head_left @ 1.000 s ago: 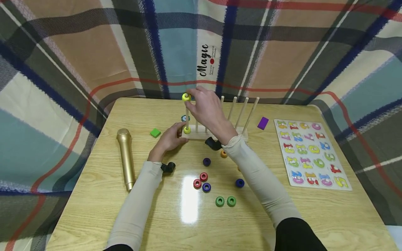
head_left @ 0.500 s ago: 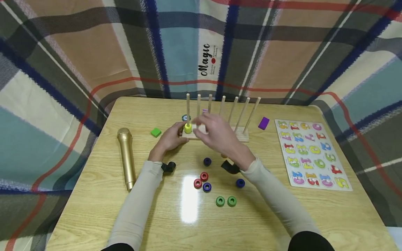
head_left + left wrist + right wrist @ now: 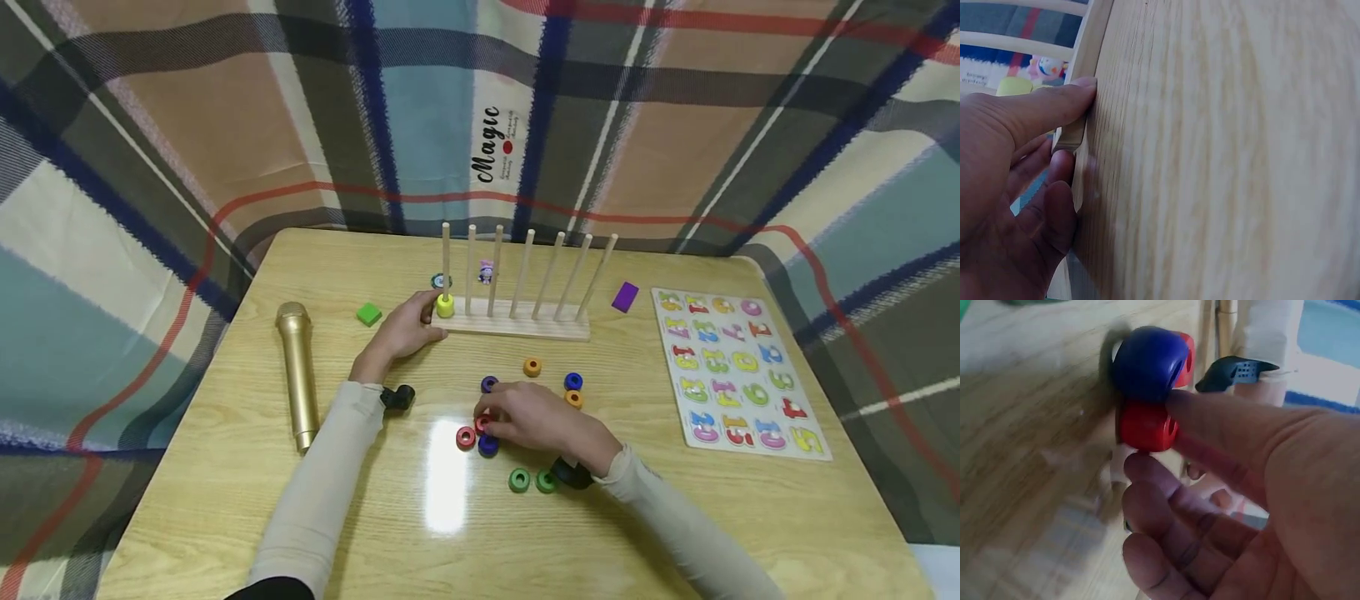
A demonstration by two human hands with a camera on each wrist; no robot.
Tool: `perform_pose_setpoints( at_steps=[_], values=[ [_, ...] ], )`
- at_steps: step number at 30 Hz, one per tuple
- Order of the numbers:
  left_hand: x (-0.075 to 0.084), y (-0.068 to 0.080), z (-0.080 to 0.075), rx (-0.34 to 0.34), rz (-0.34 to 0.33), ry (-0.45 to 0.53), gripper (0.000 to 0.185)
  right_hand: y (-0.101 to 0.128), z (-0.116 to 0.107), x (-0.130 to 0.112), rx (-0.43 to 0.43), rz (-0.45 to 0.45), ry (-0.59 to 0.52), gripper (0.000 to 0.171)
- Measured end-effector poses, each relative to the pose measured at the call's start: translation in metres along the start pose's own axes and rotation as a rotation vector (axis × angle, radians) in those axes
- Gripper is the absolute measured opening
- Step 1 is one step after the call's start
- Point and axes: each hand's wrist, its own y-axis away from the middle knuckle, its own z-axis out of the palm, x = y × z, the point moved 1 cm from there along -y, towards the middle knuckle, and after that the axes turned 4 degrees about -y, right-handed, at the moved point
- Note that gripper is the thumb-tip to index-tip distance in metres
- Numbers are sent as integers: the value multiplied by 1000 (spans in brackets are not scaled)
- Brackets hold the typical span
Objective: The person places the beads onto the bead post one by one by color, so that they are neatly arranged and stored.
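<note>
My left hand (image 3: 401, 333) holds the left end of a wooden peg rack (image 3: 517, 321), thumb on the front edge in the left wrist view. Two yellow rings (image 3: 446, 307) sit stacked at the foot of its leftmost peg; the other pegs are bare. Lower on the table, my right hand (image 3: 538, 418) pinches a red ring (image 3: 1144, 427) between thumb and index finger, other fingers curled below. A blue ring (image 3: 488, 447) and a second red ring (image 3: 465, 438) lie right beside it. Another blue ring (image 3: 489, 383) is just behind the fingers.
Two green rings (image 3: 519, 480) lie nearer me; orange rings (image 3: 532, 367) and a blue one (image 3: 573, 381) lie behind the right hand. A gold microphone (image 3: 298, 375) stands off left, a number board (image 3: 738, 375) right. Green (image 3: 369, 314) and purple blocks (image 3: 625, 297) flank the rack.
The upper yellow ring has gone down the leftmost peg onto the lower one. My right hand has let go and come down to the red ring. The left hand stays at the rack.
</note>
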Motion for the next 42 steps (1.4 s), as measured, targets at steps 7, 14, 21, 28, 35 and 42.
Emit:
perform_pose_setpoints(
  at_steps=[7,14,21,28,35,42],
  values=[
    [-4,0,2,1,-6,17,79,-3,0,5,78,39,61,15],
    [-2,-1,0,-8,-3,7,79,-4,-11,6,212,-80,113,13],
    [-1,-1,-6,3,-23,-12,79,-30,-106,-8,602,-208,89,22],
    [1,-1,1,-8,-27,9,77,-67,-153,-20,765,-177,137,32],
    [1,0,5,-10,-25,-2,77,-76,-154,-23,769,-84,185,33],
    [2,1,0,-13,-35,-2,80,-81,-159,-29,685,55,217,34]
  ],
)
